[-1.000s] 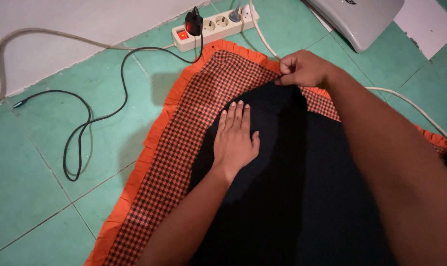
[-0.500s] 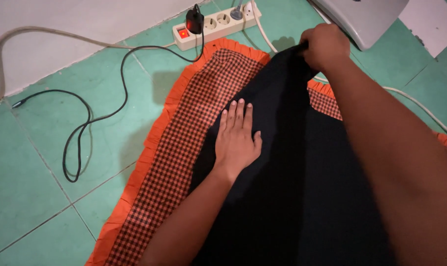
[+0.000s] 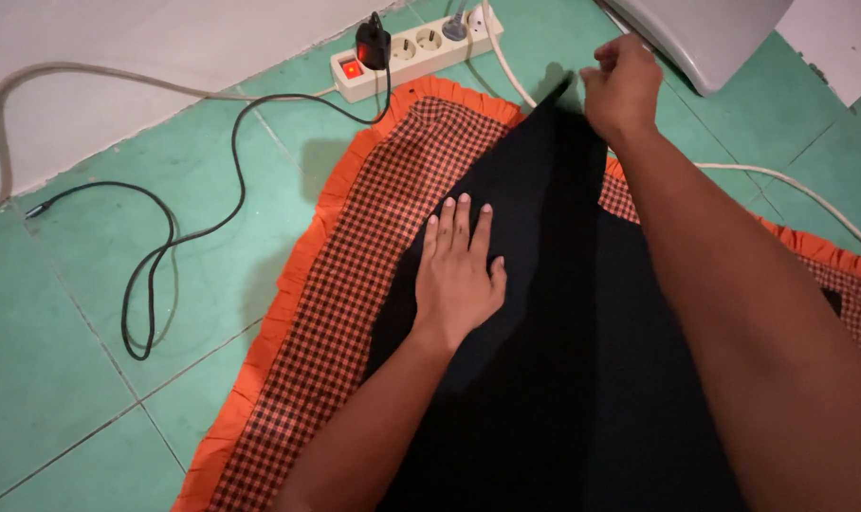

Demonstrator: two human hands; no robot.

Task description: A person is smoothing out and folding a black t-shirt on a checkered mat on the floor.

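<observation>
Left hand: I see my left hand (image 3: 459, 275) lying flat, palm down, fingers straight and close together, pressing on the black cloth (image 3: 563, 379) near its left edge.
Right hand: my right hand (image 3: 622, 87) is closed, pinching the far corner of the black cloth between thumb and fingers; that corner is raised a little off the mat.
Black cloth: it is spread over the checked mat (image 3: 355, 284), running from the lower edge of the view up to the pinched corner, with a long fold line down its middle. My right forearm crosses above its right part.
Checked mat: red and black checks with an orange frilled border (image 3: 288, 284); it lies on the green tiled floor (image 3: 70, 379), and I see it bare to the left of the cloth and in a strip on the right.
Power strip: a white power strip (image 3: 416, 52) with a lit red switch sits on the floor just beyond the mat's far edge, with a black plug and a white one in it.
Cables: a black cable (image 3: 165, 246) loops over the tiles well to the left of the mat; a white cable (image 3: 791, 185) runs along the floor on the right.
Grey thing: a grey casing (image 3: 705, 38) lies just beyond my right hand; I cannot tell what it is.
</observation>
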